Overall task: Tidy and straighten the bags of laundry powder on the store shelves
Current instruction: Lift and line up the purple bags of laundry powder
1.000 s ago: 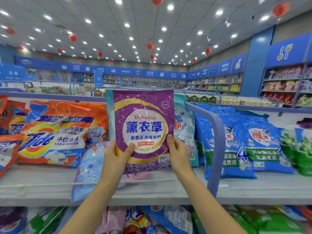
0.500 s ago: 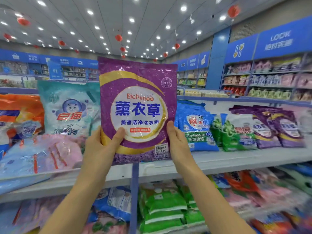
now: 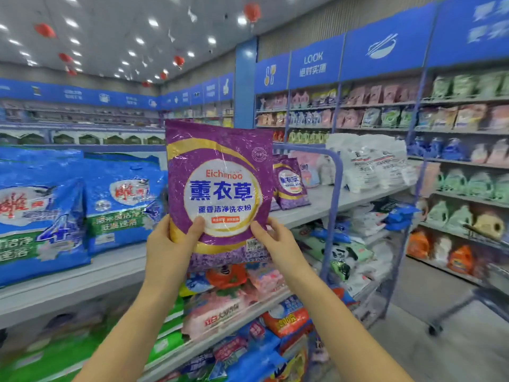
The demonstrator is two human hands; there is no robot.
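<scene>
I hold a purple bag of laundry powder [image 3: 219, 186] upright in front of me, clear of the shelf. My left hand [image 3: 168, 244] grips its lower left corner with the thumb on the front. My right hand [image 3: 275, 244] pinches the lower right edge. Matching purple bags [image 3: 290, 186] stand on the top shelf [image 3: 316, 205] just right of the held bag. Large blue bags [image 3: 121, 199] lean upright on the same shelf at the left.
White bags [image 3: 369, 164] sit further right beyond a blue metal divider [image 3: 334, 194]. Lower shelves hold mixed pink, orange, green and blue bags [image 3: 220, 307]. A wall of shelves [image 3: 440, 161] with bottles runs along the right, with the aisle floor [image 3: 413, 340] between.
The view has swung right along the shelf with the purple bag still held in both hands. Orange and cat-print bags left the view; the purple and white bags came in.
</scene>
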